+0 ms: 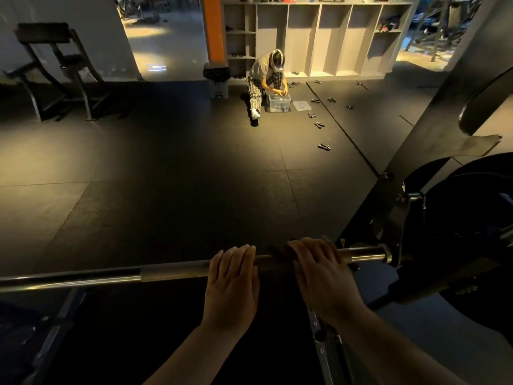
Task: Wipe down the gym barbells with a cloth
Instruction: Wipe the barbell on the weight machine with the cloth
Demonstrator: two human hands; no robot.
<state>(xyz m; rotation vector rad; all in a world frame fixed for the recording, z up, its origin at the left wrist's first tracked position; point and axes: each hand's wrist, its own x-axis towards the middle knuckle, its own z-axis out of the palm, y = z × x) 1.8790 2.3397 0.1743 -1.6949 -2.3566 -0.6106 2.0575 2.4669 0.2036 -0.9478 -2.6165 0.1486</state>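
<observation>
A steel barbell (111, 275) runs across the lower part of the head view, its right end resting in a rack with a black weight plate (472, 218). My left hand (231, 284) lies over the bar with its fingers laid across the top. Just to its right, my right hand (322, 270) covers a dark cloth (279, 252) wrapped on the bar; its fingers curl over the cloth. Only a dark edge of the cloth shows between my two hands.
A grey rack upright (444, 112) rises at the right. Farther off a person (265, 79) sits on the black floor beside a clear plastic box (279, 102), with small clips scattered nearby. Open shelves (319, 37) line the back wall; a bench frame (55, 68) stands at left.
</observation>
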